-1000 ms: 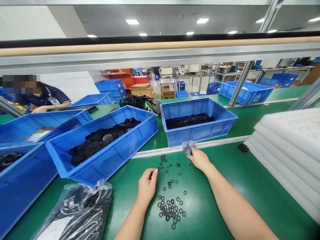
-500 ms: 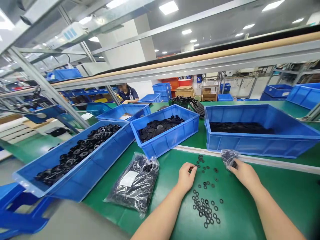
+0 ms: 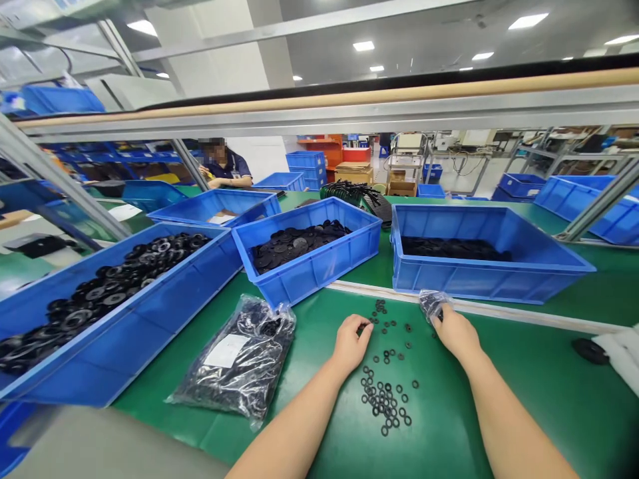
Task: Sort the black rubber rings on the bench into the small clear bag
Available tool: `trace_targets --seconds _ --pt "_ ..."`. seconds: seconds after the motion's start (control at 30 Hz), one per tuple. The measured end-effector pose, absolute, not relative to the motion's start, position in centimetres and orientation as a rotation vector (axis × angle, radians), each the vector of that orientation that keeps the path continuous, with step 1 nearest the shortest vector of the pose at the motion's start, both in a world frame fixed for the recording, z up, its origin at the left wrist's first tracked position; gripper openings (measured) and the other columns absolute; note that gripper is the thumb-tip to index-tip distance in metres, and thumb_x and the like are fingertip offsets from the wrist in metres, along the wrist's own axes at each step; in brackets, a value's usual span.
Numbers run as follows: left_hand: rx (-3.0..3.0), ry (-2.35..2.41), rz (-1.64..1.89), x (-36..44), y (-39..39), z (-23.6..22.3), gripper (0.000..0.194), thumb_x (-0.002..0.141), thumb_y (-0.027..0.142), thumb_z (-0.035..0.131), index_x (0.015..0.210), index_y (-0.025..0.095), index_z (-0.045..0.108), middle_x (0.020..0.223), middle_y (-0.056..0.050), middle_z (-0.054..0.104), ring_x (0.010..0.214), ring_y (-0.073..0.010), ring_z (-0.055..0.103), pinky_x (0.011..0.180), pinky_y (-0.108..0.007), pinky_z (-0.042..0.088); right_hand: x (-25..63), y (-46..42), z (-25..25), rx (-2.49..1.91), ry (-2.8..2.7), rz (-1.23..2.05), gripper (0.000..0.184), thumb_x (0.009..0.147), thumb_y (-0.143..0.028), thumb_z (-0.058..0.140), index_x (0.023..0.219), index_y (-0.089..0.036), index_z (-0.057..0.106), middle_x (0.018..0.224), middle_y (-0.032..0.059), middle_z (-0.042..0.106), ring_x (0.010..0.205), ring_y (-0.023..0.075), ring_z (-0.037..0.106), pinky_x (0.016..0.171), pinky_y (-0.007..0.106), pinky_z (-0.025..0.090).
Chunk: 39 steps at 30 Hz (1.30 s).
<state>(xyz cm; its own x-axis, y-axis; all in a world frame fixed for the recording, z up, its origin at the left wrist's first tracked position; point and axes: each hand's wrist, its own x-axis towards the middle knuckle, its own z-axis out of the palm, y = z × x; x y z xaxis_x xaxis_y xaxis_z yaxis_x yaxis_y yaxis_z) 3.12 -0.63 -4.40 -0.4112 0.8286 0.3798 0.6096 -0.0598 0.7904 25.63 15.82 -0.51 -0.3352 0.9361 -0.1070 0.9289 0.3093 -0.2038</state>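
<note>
Small black rings (image 3: 383, 399) lie loose on the green tabletop, bunched near me and more scattered farther away. My left hand (image 3: 353, 340) rests at the left of the farther rings with its fingers curled together. Something dark shows at its fingertips, too small to make out. To the right, my right hand (image 3: 454, 330) is closed on a small clear plastic bag (image 3: 430, 303) with dark contents, in front of a blue bin. A large clear bag of black parts (image 3: 239, 372) with a white label lies left of my left hand.
Blue bins surround the work spot: one with black rings (image 3: 164, 299) at left, one with black discs (image 3: 314, 283) in the middle, one with dark pieces (image 3: 479, 283) at right. A metal rail (image 3: 319, 123) crosses overhead. A co-worker (image 3: 229, 166) sits beyond.
The view has turned a little, so the bins and bags sit farther left. A white item with a black end has come into view at the right edge. Both hands keep about the same place and grip.
</note>
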Motion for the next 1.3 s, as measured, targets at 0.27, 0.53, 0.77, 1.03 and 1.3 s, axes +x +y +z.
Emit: trace_targets --seconds 0.27,0.53,0.77,1.03,1.3 --pt "1.585 1.989 1.412 2.5 -0.4 -4.9 0.025 0.09 0.041 0.055 0.086 0.021 0.069 0.085 -0.005 0.07 0.08 -0.0201 0.065 0.075 -0.033 0.051 26.5 16.5 -0.4 -1.673 -2.378 0.564 0.027 0.092 -0.031 0.056 0.114 -0.016 0.063 0.106 0.0107 0.073 0.098 0.0239 0.068 0.08 0.029 0.046" --pt "1.561 1.947 1.398 2.3 -0.2 -5.1 0.027 0.089 0.045 0.055 0.085 0.022 0.068 0.085 -0.006 0.069 0.08 -0.0213 0.064 0.077 -0.035 0.051 25.1 15.1 -0.1 -1.427 -2.472 0.329 0.03 0.093 -0.021 0.056 0.122 -0.021 0.066 0.137 0.0094 0.061 0.123 0.0222 0.056 0.105 0.033 0.042" --pt "1.567 1.933 1.432 2.8 -0.5 -4.6 0.021 0.091 0.036 0.054 0.084 0.021 0.067 0.085 -0.007 0.069 0.084 -0.0211 0.063 0.079 -0.036 0.049 24.7 17.3 -2.1 -1.369 -2.606 0.364 0.051 0.09 -0.012 0.052 0.141 -0.016 0.051 0.15 0.0163 0.049 0.128 0.0268 0.056 0.106 0.038 0.043" --pt "1.58 1.962 1.445 3.0 -0.7 -4.7 0.014 0.09 0.026 0.056 0.084 0.021 0.068 0.085 -0.006 0.068 0.084 -0.0205 0.061 0.08 -0.035 0.047 25.2 18.6 -3.0 -1.245 -2.609 0.266 0.039 0.091 -0.014 0.047 0.127 -0.016 0.063 0.138 0.0132 0.059 0.124 0.0258 0.058 0.104 0.034 0.044" --pt "1.558 1.954 1.447 3.1 -0.7 -4.7 0.012 0.089 0.024 0.057 0.085 0.021 0.068 0.086 -0.006 0.069 0.086 -0.0209 0.061 0.081 -0.036 0.047 24.6 18.4 -2.8 -1.308 -2.598 0.174 0.027 0.088 -0.011 0.047 0.103 -0.015 0.069 0.115 0.014 0.064 0.108 0.0254 0.061 0.096 0.034 0.046"
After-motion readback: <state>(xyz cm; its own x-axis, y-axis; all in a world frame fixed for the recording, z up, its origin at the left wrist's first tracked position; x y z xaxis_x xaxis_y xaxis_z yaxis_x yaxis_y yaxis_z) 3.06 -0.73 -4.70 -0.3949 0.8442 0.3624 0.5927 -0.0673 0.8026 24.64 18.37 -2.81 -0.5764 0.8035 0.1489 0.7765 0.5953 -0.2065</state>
